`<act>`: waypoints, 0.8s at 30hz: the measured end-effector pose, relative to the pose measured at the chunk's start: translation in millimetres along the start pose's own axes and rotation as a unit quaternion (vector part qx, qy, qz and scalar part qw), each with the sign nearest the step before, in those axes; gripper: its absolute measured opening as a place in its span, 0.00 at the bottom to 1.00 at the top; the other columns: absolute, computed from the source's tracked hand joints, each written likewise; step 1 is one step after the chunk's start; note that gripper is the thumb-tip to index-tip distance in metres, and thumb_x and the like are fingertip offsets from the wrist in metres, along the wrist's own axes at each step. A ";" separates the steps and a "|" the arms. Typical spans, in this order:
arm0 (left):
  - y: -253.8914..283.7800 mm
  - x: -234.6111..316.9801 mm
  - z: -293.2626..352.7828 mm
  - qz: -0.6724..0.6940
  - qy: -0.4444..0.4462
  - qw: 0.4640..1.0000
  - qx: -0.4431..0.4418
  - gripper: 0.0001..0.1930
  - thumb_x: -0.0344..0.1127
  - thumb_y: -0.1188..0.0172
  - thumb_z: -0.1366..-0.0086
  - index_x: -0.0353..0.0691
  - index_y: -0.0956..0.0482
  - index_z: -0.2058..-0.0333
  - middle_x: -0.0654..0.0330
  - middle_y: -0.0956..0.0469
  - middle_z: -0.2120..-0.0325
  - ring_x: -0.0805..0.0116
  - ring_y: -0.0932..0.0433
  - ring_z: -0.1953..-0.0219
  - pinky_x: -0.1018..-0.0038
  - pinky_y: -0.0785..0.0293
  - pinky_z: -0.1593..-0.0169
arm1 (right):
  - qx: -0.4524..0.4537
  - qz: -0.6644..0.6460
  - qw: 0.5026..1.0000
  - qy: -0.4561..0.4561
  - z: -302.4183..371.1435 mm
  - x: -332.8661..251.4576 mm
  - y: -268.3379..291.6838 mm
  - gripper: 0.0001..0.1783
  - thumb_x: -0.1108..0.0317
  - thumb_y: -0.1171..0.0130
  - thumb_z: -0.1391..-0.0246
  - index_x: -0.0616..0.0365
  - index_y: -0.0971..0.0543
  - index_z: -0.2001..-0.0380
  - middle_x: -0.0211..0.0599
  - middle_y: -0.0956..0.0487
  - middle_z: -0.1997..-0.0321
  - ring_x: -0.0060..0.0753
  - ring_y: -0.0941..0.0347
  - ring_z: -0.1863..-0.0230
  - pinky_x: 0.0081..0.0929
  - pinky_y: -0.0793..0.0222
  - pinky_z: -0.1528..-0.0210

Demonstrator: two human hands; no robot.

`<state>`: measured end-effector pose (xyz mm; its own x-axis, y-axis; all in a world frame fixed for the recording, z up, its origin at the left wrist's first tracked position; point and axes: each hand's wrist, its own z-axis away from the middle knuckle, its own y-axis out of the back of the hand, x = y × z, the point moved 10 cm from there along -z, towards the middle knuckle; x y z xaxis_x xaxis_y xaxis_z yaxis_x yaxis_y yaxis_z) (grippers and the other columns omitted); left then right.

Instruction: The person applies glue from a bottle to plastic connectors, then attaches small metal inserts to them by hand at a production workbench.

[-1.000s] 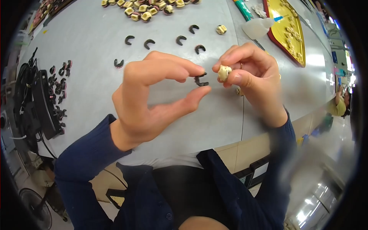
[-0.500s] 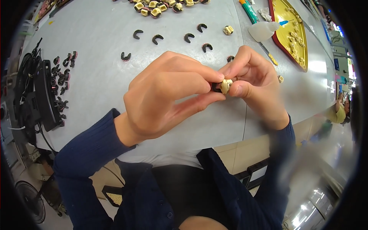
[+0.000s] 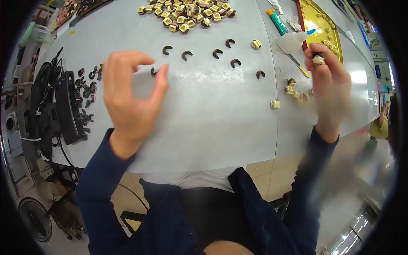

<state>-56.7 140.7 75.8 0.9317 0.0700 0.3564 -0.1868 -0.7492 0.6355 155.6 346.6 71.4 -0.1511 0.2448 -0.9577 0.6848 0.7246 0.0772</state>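
My left hand [image 3: 129, 95] is raised over the table at the left, its thumb and fingers apart with nothing between them. A black U-shaped piece [image 3: 153, 72] lies by its fingertips, partly hidden by them. Out to the right, my right hand [image 3: 333, 83] pinches a small cream-and-black piece [image 3: 318, 60] near the white squeeze bottle [image 3: 290, 43]. More black U-shaped pieces [image 3: 217, 53] lie spaced out across the middle of the table. Between them and my right forearm rest several loose cream pieces, one nearer cream block [image 3: 275, 104] among them.
A pile of cream-and-dark pieces [image 3: 180, 20] covers the far middle. A yellow tray [image 3: 312, 17] with small cream parts stands far right, beside a green tube [image 3: 278, 23] and a yellow-handled knife [image 3: 304, 71]. Dark pieces [image 3: 87, 90] cluster left by a black device [image 3: 68, 108].
My hands have parted. The left let go and moved left, opening; the right carried the cream-and-black piece right, toward the bottle. The view has shifted slightly.
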 end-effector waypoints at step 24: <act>-16.1 -27.9 12.7 0.064 0.120 0.983 -0.120 0.12 0.24 0.35 0.50 0.36 0.26 0.67 0.60 0.25 0.69 0.66 0.28 0.68 0.72 0.31 0.62 | 0.199 0.577 0.791 -0.053 -11.7 33.5 164.1 0.15 0.60 0.36 0.49 0.59 0.18 0.62 0.35 0.20 0.62 0.27 0.23 0.65 0.24 0.29 0.63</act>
<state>-75.8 142.4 46.9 0.8010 0.1607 0.5767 -0.3925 -0.5864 0.7086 254.6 481.2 55.2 0.7833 0.5245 -0.3335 0.4967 -0.2055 0.8433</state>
